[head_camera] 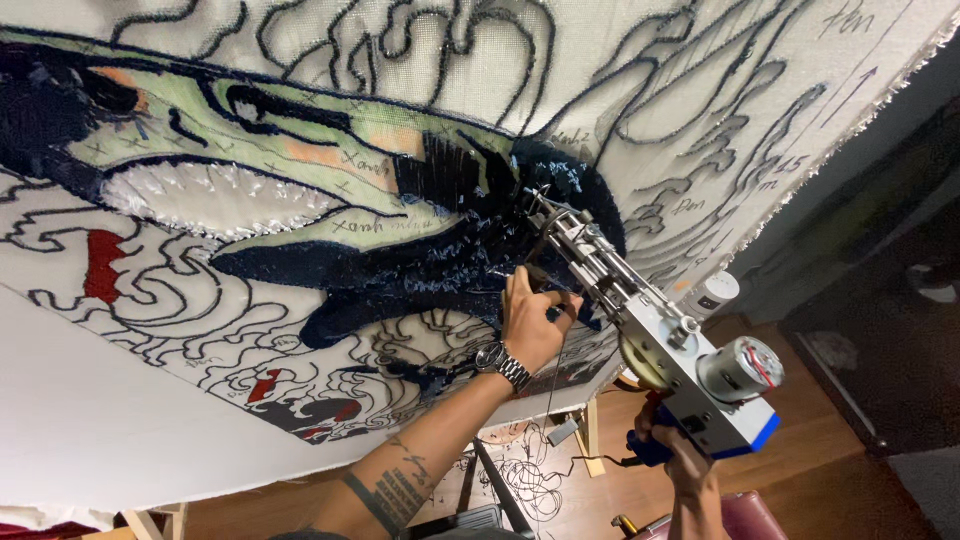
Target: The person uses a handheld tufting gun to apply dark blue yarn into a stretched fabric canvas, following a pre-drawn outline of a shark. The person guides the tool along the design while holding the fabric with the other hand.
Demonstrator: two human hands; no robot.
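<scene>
The left hand (533, 322) grips the front of the tufting gun (640, 325), fingers close to its needle; a slip could jab them; the right hand (683, 458) clenches the blue handle, and a tilt could tear the cloth (300, 380).

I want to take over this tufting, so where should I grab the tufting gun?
Probably as it is held now: the blue handle from below at the rear, under the motor, where the right hand grips. The left hand steadies the front near the needle, which points into the cloth.
</scene>
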